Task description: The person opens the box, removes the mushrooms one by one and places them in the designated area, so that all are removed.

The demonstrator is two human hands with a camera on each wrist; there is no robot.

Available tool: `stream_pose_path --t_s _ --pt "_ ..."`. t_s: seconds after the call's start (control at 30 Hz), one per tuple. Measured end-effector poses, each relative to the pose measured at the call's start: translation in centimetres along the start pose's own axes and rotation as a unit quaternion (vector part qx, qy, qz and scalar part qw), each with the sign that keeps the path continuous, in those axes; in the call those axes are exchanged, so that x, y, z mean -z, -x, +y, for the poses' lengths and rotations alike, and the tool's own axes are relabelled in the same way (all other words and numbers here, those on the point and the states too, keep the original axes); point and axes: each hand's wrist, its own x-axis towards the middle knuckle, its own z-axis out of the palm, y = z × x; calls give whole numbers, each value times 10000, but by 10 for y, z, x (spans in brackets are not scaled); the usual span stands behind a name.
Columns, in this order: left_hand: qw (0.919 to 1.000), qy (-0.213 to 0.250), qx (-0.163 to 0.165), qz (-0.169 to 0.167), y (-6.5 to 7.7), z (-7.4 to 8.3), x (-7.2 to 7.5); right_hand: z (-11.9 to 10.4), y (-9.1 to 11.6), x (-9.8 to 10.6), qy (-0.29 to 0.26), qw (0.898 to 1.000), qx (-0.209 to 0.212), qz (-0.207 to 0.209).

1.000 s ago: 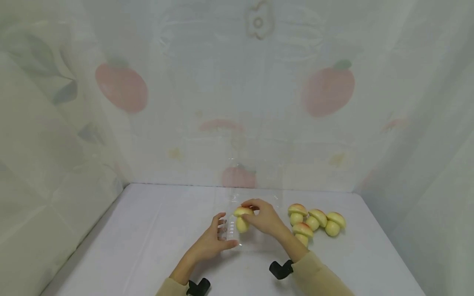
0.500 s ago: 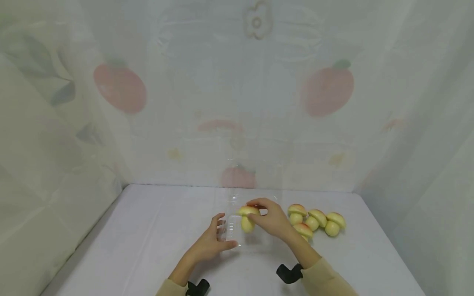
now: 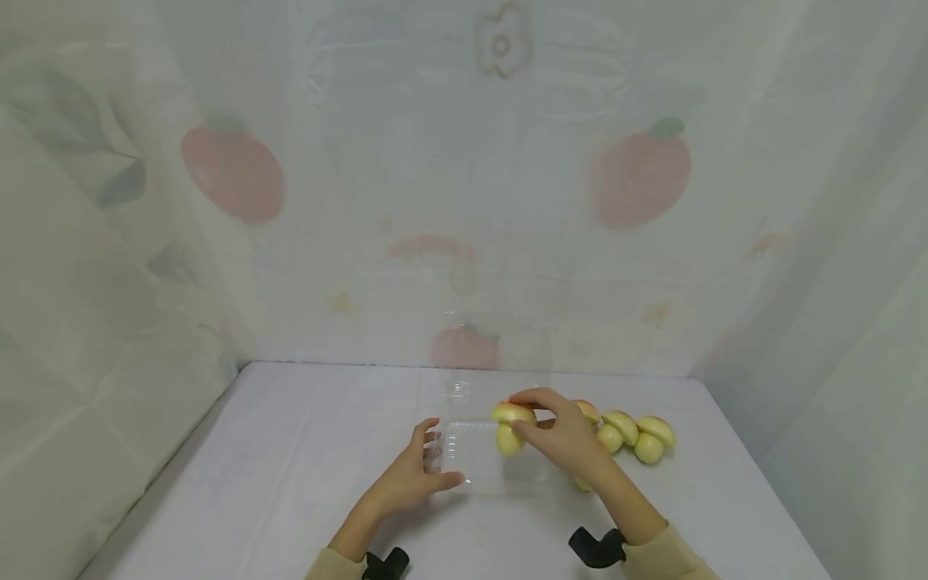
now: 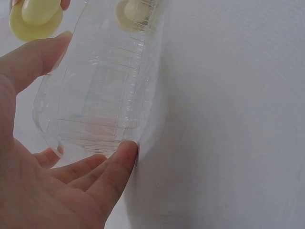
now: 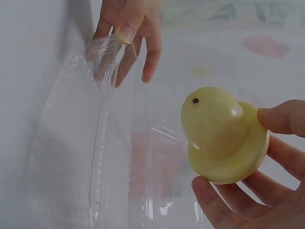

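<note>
In the head view, a toy mushroom (image 3: 511, 439) with a pale yellow stem and a red-tinged cap is pinched by the cap in my right hand (image 3: 561, 435). Its rounded stem points down, over the right part of a clear plastic clamshell box (image 3: 474, 467). The right wrist view shows thumb and fingers around the mushroom (image 5: 214, 121), a dark dot on its stem end. My left hand (image 3: 416, 475) holds the box's left end, thumb at the near corner; in the left wrist view its fingers (image 4: 119, 167) wrap the plastic wall (image 4: 95, 95).
Right of the box, several more toy mushrooms (image 3: 656, 435) lie on the white table (image 3: 326, 419), some partly hidden behind my right hand and forearm. The box's raised lid (image 3: 522, 338) stands at the back. Printed plastic curtains (image 3: 348, 201) enclose the table.
My right hand has carried the mushroom rightward over the box, and its arm now covers more of the lying mushrooms. The left hand and the box have stayed in place.
</note>
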Motion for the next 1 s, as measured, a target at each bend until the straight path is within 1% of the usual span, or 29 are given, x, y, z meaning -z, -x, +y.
stream_pose_path --t_s 0.23,0.43,0.57,0.77,0.9,1.0 --pt "10000 -36 -55 -26 2 2 1 2 12 18 141 9996 205 147" --pt "9999 -10 -108 -72 2 2 1 4 20 31 191 9996 119 173" --pt "9999 -9 -97 -84 1 3 1 7 25 38 158 9995 145 237" --pt "9999 23 -77 -89 1 2 2 14 32 47 444 9979 215 417" --pt "9999 54 -64 -102 2 2 2 18 37 54 622 9968 153 486" --pt "9999 40 -60 -90 2 2 2 21 41 60 562 9971 153 496"
